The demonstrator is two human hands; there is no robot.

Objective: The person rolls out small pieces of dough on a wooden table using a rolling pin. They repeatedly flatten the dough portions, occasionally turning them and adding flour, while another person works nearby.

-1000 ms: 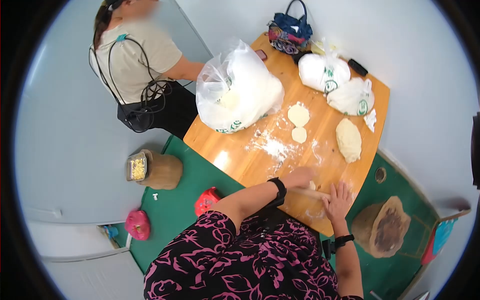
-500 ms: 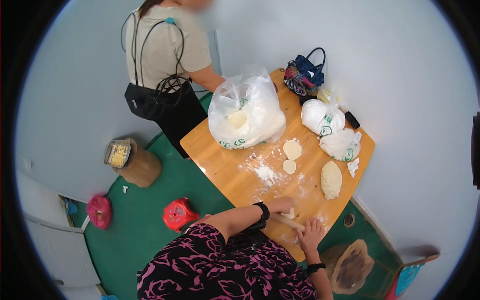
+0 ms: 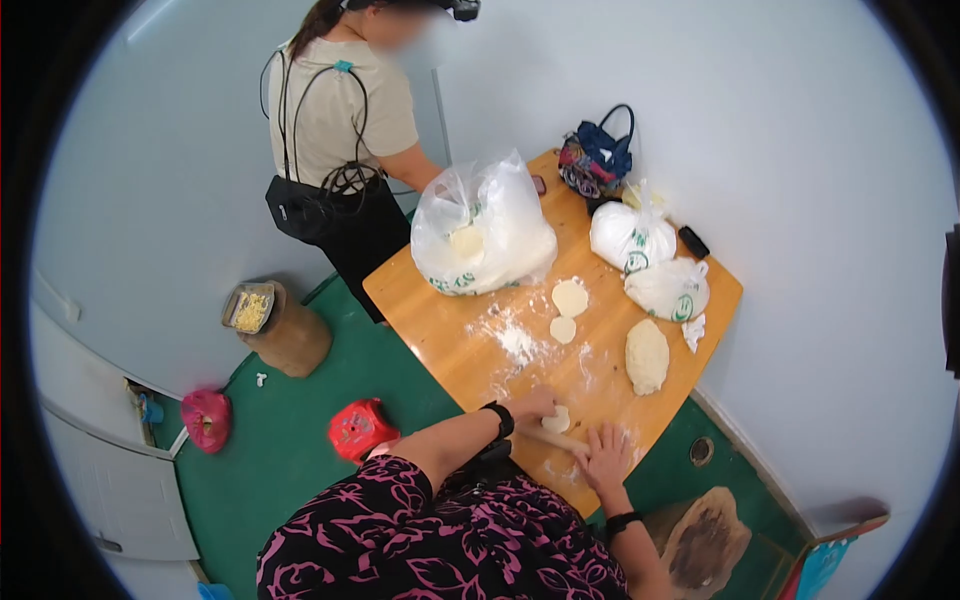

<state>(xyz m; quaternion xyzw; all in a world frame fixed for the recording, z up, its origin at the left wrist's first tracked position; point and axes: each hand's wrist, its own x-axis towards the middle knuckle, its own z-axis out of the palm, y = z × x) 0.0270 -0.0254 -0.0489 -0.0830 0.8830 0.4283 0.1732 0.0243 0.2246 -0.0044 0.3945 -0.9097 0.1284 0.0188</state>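
On the wooden table (image 3: 610, 345), my left hand (image 3: 532, 404), fingers curled, is at the edge of a small round of dough (image 3: 557, 420). Its fingertips seem to pinch that edge, though they are partly hidden. A pale rolling pin (image 3: 546, 436) lies just below the dough round. Over the pin's right end rests my right hand (image 3: 604, 458), palm down with the fingers stretched out. Two flat dough rounds, one larger (image 3: 570, 298) and one smaller (image 3: 563, 329), lie farther up. To the right sits a big lump of dough (image 3: 647, 358).
Loose flour (image 3: 515, 340) is scattered on the table. A large plastic bag (image 3: 482, 235) stands at the far left; two tied white bags (image 3: 633, 240) and a handbag (image 3: 597, 158) line the right side. A person (image 3: 350, 125) stands behind the table. A red stool (image 3: 360, 430) is at left.
The view has shifted slightly. More of the small dough round shows beside my left hand, with the rolling pin now below it. My right hand stays over the pin's end.
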